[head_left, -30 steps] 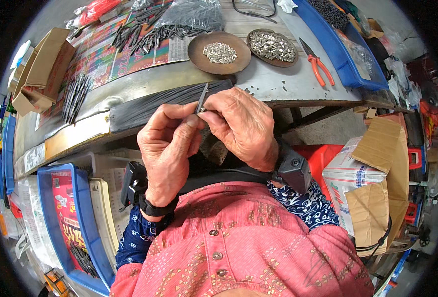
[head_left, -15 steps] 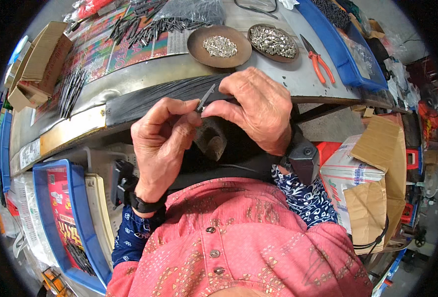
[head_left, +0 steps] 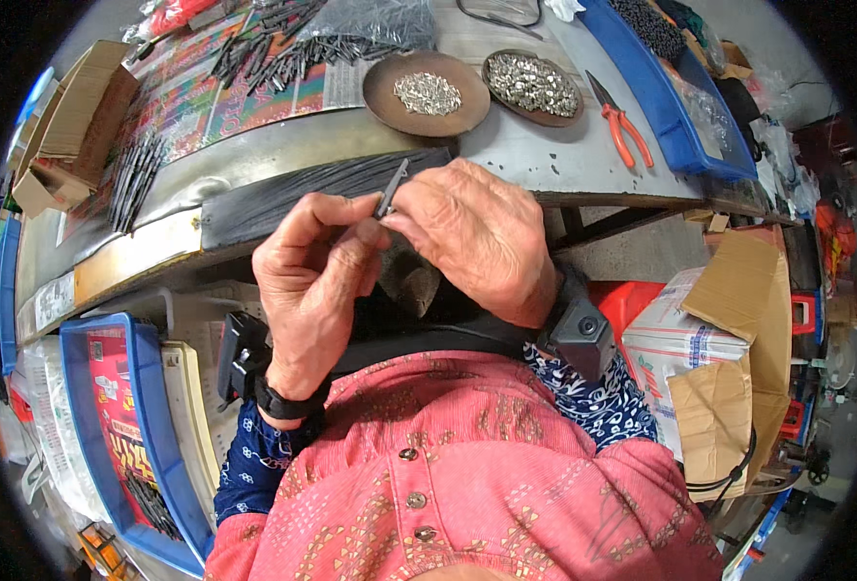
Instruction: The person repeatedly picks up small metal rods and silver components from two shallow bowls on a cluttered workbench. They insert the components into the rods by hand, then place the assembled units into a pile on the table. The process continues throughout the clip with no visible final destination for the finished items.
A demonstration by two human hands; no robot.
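Note:
A slim dark grey strip with a narrow upper end (head_left: pixel 393 184) stands tilted between thumb and forefinger of my left hand (head_left: pixel 305 266). My right hand (head_left: pixel 477 232) is closed against the strip's side, its thumb and bent forefinger meeting there. Whether it also pinches a small part is hidden by the fingers. Both hands are held just off the table's near edge, over my lap. Beyond them, a round brown dish (head_left: pixel 382 105) holds small silvery metal pieces (head_left: pixel 427 94). Beside it, a second dish (head_left: pixel 572 121) carries larger, chunkier silvery pieces (head_left: pixel 533 83).
Orange-handled pliers (head_left: pixel 624 131) lie right of the dishes, near a blue tray (head_left: pixel 685 136). Dark strips (head_left: pixel 288 44) are heaped at the back left, with more (head_left: pixel 136 184) by a cardboard box (head_left: pixel 80 107). A blue bin (head_left: pixel 148 378) stands low left; an opened carton (head_left: pixel 729 358) sits right.
My right hand has come in lower and nearer, its forefinger closing from above the strip down onto its side. The left hand keeps its pinch with a slight shift.

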